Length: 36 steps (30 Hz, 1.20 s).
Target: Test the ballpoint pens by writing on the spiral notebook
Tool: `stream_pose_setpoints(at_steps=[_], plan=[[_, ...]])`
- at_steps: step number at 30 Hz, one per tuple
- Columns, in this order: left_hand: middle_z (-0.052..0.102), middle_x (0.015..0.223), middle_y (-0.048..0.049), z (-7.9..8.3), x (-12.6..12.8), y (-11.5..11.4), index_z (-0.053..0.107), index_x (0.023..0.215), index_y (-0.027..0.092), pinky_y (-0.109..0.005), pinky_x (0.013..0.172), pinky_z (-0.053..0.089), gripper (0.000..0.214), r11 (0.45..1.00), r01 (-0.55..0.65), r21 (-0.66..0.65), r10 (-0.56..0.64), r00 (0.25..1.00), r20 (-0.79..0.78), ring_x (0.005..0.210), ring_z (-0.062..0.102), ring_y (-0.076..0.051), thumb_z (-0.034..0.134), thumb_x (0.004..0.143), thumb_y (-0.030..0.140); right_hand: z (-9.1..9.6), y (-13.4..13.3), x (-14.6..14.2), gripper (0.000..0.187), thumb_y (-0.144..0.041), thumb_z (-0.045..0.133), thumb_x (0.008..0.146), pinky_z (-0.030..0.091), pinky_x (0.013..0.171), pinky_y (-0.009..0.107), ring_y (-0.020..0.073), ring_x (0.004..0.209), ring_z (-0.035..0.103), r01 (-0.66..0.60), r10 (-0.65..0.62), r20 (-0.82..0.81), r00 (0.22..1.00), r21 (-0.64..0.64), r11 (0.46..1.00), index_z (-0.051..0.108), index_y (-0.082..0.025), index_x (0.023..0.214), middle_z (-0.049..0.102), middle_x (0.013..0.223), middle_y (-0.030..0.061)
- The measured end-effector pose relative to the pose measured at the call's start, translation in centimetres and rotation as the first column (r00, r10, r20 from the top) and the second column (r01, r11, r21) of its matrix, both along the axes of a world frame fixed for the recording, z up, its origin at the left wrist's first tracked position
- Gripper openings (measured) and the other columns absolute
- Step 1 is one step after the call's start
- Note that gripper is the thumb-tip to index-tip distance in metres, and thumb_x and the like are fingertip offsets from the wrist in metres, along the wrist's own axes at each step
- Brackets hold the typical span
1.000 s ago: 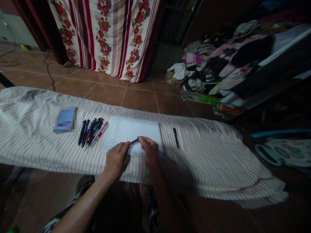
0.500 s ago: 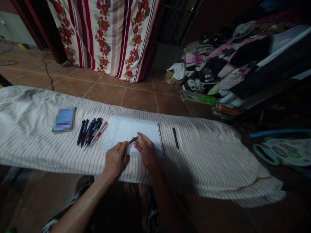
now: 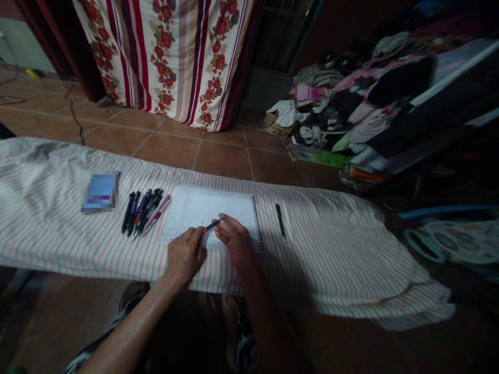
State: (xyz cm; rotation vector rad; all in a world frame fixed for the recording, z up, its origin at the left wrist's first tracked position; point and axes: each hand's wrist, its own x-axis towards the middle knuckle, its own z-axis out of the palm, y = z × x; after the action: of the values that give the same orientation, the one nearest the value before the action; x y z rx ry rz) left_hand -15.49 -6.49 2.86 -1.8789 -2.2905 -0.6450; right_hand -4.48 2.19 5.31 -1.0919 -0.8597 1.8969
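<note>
Bridging both hands, the pen (image 3: 211, 225) sits over the notebook (image 3: 214, 204) | left hand (image 3: 186, 255) gripping one end; right hand (image 3: 236, 242) at the other, grip unclear | pen not set down; bunched pens (image 3: 145, 212) left, lone pen (image 3: 280, 223) right, untouched

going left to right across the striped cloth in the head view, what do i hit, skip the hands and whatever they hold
Blurred blue rectangular item → cluster of black, purple and pink pens → white spiral-bound notebook → lone slim black pen
</note>
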Motion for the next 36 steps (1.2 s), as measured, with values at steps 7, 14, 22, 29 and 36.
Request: stream_pose_setpoints(at_steps=[7,14,22,29,36], plan=[[0.063,0.081,-0.0033,0.09,0.11,0.05,0.055,0.108,0.017,-0.027,0.057,0.041,0.029,1.0,0.013,-0.011,-0.013,1.0,0.008,0.068,0.059,-0.017,0.036,0.086,0.021,-0.44,0.24,-0.11,0.031,-0.036,0.076,0.055,0.05,0.056,0.016,0.0082,0.062,0.06,0.046,-0.045,0.038,0.998,-0.009,0.999,0.063,-0.013,0.071,0.063,0.067,0.0004],[0.063,0.082,-0.0036,0.35,-0.01,-0.08,0.055,0.108,0.017,-0.027,0.056,0.04,0.03,0.999,0.01,-0.04,-0.01,1.0,-0.007,0.068,0.059,-0.018,0.036,0.086,0.022,0.15,0.1,0.05,0.034,-0.033,0.072,0.059,0.05,0.056,0.017,0.0104,0.066,0.063,-0.014,0.015,0.047,0.999,-0.015,1.0,0.064,-0.015,0.087,0.067,0.082,0.0037],[0.063,0.08,-0.0037,0.45,0.0,-0.02,0.055,0.107,0.017,-0.026,0.057,0.04,0.029,0.999,0.017,-0.048,-0.017,1.0,-0.001,0.068,0.059,-0.017,0.035,0.086,0.022,-0.31,0.03,-0.22,0.03,-0.037,0.074,0.057,0.049,0.055,0.017,0.0107,0.065,0.062,0.021,-0.022,0.08,0.997,0.006,1.0,0.062,-0.015,0.073,0.062,0.068,0.0002],[0.063,0.081,-0.004,0.25,-0.02,0.04,0.055,0.108,0.017,-0.026,0.056,0.039,0.029,0.999,0.007,-0.038,-0.007,1.0,-0.005,0.068,0.059,-0.017,0.035,0.086,0.022,0.51,-0.12,0.24,0.041,-0.032,0.071,0.057,0.049,0.054,0.018,0.0141,0.07,0.066,-0.053,0.052,-0.011,0.999,-0.036,0.998,0.061,-0.017,0.093,0.066,0.09,0.0042],[0.064,0.079,-0.0036,0.43,0.21,0.02,0.056,0.106,0.017,-0.026,0.055,0.039,0.029,0.999,0.013,-0.05,-0.013,1.0,-0.016,0.066,0.059,-0.017,0.035,0.087,0.023,-0.47,0.12,-0.08,0.029,-0.038,0.073,0.059,0.044,0.047,0.015,0.0127,0.065,0.065,0.005,-0.004,0.088,0.996,-0.013,1.0,0.061,-0.016,0.074,0.063,0.071,0.0009]])
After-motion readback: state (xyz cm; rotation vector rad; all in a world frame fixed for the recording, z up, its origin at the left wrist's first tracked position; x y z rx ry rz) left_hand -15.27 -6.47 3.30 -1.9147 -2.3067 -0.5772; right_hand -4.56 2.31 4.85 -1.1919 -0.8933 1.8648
